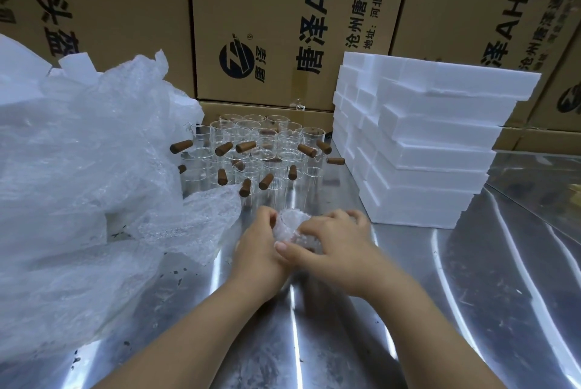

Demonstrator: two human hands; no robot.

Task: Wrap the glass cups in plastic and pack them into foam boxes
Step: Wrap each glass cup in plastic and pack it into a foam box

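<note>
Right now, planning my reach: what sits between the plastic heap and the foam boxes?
In the head view, the clustered glass cups stand there on the steel table.

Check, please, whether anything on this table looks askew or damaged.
The stack of foam boxes on the right is uneven: upper boxes jut past the lower ones, and the top one's front edge looks chipped. Dark specks dot the table.

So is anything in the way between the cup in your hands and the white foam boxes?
Nothing visible is. The left hand and right hand grip the wrapped cup, and only bare metal table lies between it and the foam boxes stacked to the right. The other glass cups stand further back, out of that path.
</note>
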